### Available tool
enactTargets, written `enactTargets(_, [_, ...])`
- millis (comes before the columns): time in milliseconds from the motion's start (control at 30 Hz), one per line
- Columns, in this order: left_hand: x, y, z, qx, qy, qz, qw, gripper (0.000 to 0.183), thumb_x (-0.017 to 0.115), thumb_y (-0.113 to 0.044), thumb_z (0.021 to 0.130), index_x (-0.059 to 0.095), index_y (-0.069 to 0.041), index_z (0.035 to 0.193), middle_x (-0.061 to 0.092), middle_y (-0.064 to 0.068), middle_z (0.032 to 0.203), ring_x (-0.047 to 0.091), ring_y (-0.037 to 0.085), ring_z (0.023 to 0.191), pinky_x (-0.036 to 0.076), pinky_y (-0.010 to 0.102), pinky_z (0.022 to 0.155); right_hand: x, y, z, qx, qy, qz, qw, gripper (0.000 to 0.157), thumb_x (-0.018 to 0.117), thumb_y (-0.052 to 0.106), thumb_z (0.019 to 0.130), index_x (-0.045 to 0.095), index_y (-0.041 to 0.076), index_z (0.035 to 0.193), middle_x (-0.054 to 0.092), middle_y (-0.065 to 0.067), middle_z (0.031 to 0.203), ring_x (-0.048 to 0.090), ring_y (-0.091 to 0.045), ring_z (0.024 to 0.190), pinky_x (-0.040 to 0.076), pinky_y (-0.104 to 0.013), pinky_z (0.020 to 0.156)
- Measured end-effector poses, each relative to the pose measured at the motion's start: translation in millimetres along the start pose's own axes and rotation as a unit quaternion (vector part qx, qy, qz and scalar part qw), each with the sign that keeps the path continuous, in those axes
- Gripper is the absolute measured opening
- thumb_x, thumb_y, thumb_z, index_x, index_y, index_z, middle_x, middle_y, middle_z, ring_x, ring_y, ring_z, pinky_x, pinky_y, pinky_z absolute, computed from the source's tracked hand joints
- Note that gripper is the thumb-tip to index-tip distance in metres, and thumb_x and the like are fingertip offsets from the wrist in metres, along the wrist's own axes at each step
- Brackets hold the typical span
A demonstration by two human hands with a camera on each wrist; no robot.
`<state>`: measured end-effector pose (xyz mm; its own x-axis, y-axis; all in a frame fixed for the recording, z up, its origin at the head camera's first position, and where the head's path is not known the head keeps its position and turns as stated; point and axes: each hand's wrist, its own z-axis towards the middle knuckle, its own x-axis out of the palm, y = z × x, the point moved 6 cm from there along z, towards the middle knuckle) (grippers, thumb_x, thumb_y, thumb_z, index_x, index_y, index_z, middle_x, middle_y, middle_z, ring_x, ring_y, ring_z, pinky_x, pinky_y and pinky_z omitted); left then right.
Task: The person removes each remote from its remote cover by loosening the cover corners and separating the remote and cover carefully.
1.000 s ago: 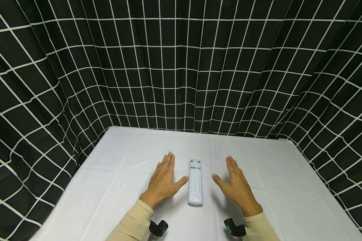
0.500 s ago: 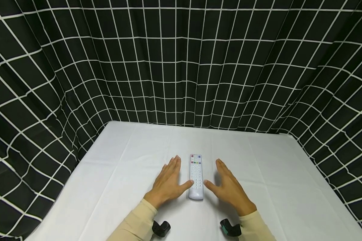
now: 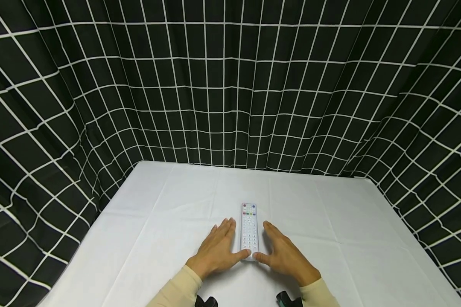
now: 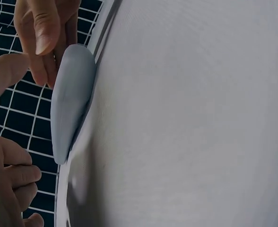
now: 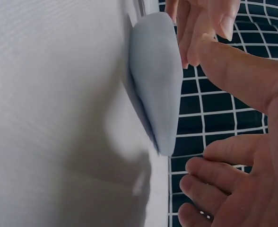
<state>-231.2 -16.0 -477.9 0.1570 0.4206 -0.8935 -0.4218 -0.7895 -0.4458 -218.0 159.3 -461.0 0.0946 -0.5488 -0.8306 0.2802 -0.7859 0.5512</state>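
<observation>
A white remote control [image 3: 249,230] with small buttons, a few of them coloured, lies lengthwise on the white-covered table. My left hand [image 3: 217,249] is at its left side, fingers straight and thumb stretched over the near end. On the other side my right hand [image 3: 286,253] mirrors it, with its thumb tip at the remote's near right corner. Both thumb tips nearly meet above the near end. In the left wrist view, the rounded end of the remote control [image 4: 73,99] shows between the hands. The right wrist view has the same remote control [image 5: 158,80] beside my spread fingers.
A white cloth [image 3: 169,204] covers the table. Black curtains [image 3: 230,85] with a white grid stand behind it and along both sides. Black wrist devices [image 3: 206,302] show below the sleeves at the bottom edge.
Both hands have come closer together and drawn back toward the near end of the remote control. The thumbs moved inward over it. The remote control stays on the table.
</observation>
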Motion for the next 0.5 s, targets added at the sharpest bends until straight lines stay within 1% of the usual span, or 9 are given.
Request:
enactTargets(100, [2.4,-0.3,-1.3,0.000,0.004,0.005,1.0000,0.103,0.045,-0.074,0.085,0.026,0.005,0.148,0.024,0.019,0.154,0.014,0.026,0.143,0.008,0.045,0.113,2.2,1.2,-1.6,-0.005,0.003,-0.004,1.000,0.095,0.081,0.037,0.077,0.033,-0.011,0.143,0.035,-0.025,0.147,0.034,-0.038,0.134,0.029,-0.050,0.107])
enactTargets(267, [3.1,-1.5,-1.5,0.004,0.001,0.014,0.9999,0.104,0.048,-0.074,0.083,0.027,0.005,0.148,0.026,0.018,0.153,0.013,0.025,0.143,0.006,0.045,0.113,6.5,1.7,-2.8,-0.012,0.009,0.004,1.000,0.090,0.083,0.032,0.076,0.038,-0.011,0.141,0.040,-0.026,0.143,0.038,-0.041,0.130,0.031,-0.052,0.105])
enactTargets(500, [6.5,0.4,-1.7,0.001,0.010,0.028,0.9996,0.103,0.052,-0.074,0.082,0.032,0.004,0.147,0.028,0.016,0.153,0.012,0.025,0.143,0.006,0.046,0.113,11.5,1.3,-3.9,-0.024,0.014,0.017,0.999,0.083,0.081,0.031,0.078,0.041,-0.009,0.139,0.044,-0.025,0.140,0.041,-0.041,0.128,0.033,-0.052,0.104])
